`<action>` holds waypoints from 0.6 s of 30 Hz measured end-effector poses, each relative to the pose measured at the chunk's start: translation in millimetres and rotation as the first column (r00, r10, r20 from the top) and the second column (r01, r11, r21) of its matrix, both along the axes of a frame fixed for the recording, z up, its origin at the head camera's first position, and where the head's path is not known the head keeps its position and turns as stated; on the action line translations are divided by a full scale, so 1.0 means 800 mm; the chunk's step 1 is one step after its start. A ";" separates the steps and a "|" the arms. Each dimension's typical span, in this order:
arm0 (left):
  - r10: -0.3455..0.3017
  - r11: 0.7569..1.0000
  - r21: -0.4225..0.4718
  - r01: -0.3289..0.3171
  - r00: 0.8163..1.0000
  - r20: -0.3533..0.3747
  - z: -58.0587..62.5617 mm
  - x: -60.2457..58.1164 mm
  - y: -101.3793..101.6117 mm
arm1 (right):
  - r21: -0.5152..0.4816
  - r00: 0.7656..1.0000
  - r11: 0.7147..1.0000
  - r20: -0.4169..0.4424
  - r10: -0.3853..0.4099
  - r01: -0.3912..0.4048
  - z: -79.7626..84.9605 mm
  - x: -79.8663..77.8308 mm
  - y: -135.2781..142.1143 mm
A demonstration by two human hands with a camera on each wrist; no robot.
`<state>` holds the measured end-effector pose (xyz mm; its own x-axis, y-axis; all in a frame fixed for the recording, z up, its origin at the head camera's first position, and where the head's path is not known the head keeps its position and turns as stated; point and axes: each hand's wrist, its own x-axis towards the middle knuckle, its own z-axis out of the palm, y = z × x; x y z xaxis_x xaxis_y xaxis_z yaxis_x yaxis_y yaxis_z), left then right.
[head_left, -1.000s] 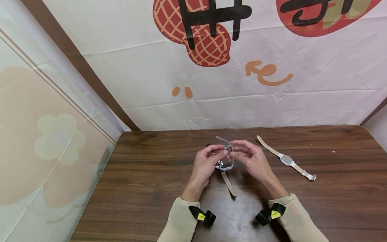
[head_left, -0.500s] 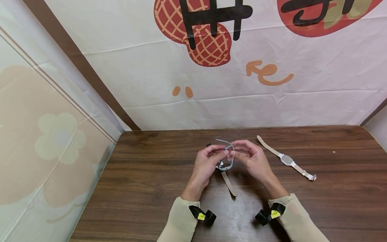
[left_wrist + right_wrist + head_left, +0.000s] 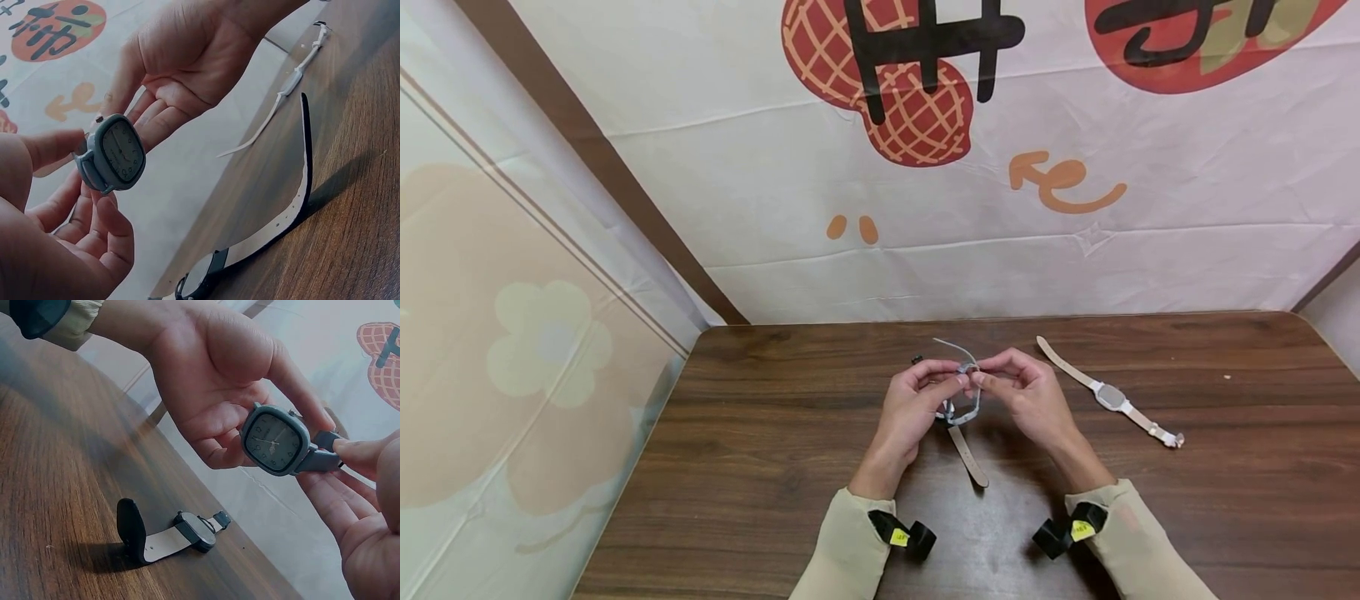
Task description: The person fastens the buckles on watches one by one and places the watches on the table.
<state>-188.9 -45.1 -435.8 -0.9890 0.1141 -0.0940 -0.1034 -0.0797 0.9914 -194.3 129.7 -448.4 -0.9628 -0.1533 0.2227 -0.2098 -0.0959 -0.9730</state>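
Both hands hold a grey-blue wristwatch (image 3: pixel 275 440) above the table, its strap bent into a loop. My left hand (image 3: pixel 912 408) pinches the strap between thumb and fingers, close to the buckle end. From the other side, the thumb and forefinger of my right hand (image 3: pixel 1036 404) pinch the strap at the same spot. The square dial (image 3: pixel 122 153) with its numerals shows in both wrist views. In the head view a thin strap end sticks up beyond the fingers. The fingertips partly hide the buckle.
Below the hands a black watch (image 3: pixel 200 275) with a beige-lined strap (image 3: pixel 967 458) lies on the wooden table (image 3: pixel 760 467). Farther right lies a white watch (image 3: pixel 1110 397), stretched out flat. A printed curtain (image 3: pixel 737 208) hangs behind the table's far edge.
My right fingertips have shifted slightly at the strap, and the free strap end has swayed a little. The left hand and the two watches on the table stay in place.
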 end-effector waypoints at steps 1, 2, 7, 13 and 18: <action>-0.002 1.000 -0.002 0.002 1.000 0.000 0.000 0.000 0.000 | 0.000 1.000 1.000 0.004 -0.003 0.003 0.000 0.000 0.000; -0.001 1.000 -0.004 0.001 1.000 0.000 0.000 0.000 0.000 | 0.001 1.000 1.000 0.005 -0.006 0.006 0.000 0.000 0.000; -0.001 1.000 -0.003 0.001 1.000 -0.010 0.001 -0.001 0.000 | 0.005 1.000 1.000 -0.005 -0.002 0.002 -0.001 0.000 0.000; 0.008 1.000 0.002 -0.008 1.000 -0.012 0.003 0.000 0.000 | 0.001 0.998 0.998 -0.022 0.064 -0.064 -0.004 0.000 0.003; 0.005 1.000 0.012 -0.005 1.000 -0.004 0.005 0.001 -0.002 | -0.033 0.992 0.991 -0.035 0.125 -0.126 -0.004 0.000 0.005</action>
